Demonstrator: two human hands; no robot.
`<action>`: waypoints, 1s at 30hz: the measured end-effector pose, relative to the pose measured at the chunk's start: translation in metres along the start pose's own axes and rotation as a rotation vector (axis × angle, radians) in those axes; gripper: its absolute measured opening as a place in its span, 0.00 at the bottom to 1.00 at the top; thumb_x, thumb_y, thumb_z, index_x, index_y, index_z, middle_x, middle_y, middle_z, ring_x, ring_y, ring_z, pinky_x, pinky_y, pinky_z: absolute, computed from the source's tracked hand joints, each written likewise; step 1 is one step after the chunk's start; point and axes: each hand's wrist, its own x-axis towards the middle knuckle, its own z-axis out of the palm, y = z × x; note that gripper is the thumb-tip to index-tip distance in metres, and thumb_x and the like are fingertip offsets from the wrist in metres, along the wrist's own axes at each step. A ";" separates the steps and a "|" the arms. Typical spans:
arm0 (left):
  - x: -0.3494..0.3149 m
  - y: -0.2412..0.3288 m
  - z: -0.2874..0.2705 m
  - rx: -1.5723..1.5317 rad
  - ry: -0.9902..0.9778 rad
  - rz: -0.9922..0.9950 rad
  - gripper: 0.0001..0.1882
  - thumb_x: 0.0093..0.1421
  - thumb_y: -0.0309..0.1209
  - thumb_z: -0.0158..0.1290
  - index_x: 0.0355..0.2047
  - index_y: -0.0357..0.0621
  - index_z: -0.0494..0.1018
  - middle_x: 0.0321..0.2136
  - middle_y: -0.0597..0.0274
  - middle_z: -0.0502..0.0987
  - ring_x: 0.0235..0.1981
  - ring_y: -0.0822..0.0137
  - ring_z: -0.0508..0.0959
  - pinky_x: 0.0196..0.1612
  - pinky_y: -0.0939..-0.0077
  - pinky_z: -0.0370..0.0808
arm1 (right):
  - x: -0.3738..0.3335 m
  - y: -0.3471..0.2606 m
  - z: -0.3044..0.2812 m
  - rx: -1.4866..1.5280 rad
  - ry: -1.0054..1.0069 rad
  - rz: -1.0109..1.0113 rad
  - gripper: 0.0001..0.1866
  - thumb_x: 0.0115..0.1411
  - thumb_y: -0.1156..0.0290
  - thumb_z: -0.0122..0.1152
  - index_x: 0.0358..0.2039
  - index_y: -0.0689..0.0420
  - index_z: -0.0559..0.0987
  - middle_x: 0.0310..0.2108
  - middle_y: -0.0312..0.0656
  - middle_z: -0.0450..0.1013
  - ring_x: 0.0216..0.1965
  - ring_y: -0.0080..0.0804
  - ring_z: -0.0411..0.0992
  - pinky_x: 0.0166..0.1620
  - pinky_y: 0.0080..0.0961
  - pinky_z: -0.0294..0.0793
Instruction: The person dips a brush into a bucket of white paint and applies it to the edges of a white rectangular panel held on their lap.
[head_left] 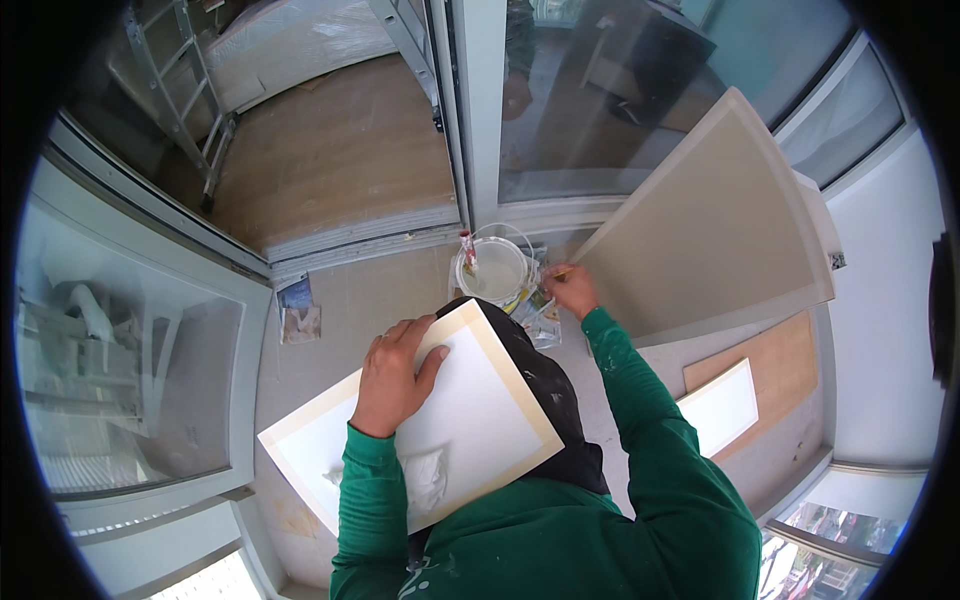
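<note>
A white rectangular board, edged with cream masking tape, lies tilted across my lap. My left hand rests on its upper left part, fingers lying over the taped edge and thumb on the white face. A crumpled white cloth sits on the board beside my left forearm. My right hand is closed just right of a white bucket, pinching something small and yellowish that I cannot make out. Inside the bucket stands a brush with a red handle, smeared with white. Printed paper lies under the bucket.
A large beige panel leans at the right against the glass. Below it, a small white panel lies on a brown board. Printed sheets lie on the floor at left. A ladder stands beyond the open sliding door.
</note>
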 end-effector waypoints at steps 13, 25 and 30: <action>-0.002 -0.005 0.006 -0.077 0.028 0.070 0.20 0.66 0.31 0.64 0.56 0.36 0.79 0.48 0.42 0.84 0.46 0.39 0.84 0.53 0.53 0.80 | -0.116 -0.031 -0.058 0.913 -0.078 0.024 0.09 0.72 0.76 0.59 0.51 0.61 0.80 0.41 0.46 0.83 0.35 0.31 0.82 0.34 0.27 0.81; 0.000 -0.004 0.015 -0.106 0.022 0.082 0.20 0.66 0.34 0.64 0.56 0.39 0.80 0.45 0.45 0.84 0.45 0.40 0.83 0.53 0.52 0.79 | -0.211 -0.124 -0.082 0.683 -0.146 -0.255 0.04 0.71 0.78 0.62 0.44 0.60 0.81 0.37 0.47 0.83 0.30 0.31 0.81 0.30 0.27 0.79; 0.000 -0.005 0.009 -0.102 0.009 0.081 0.20 0.66 0.31 0.64 0.56 0.36 0.80 0.49 0.43 0.84 0.47 0.40 0.84 0.55 0.54 0.80 | -0.218 -0.132 -0.078 0.525 -0.181 -0.317 0.06 0.69 0.81 0.63 0.45 0.60 0.81 0.37 0.47 0.83 0.31 0.30 0.80 0.30 0.25 0.78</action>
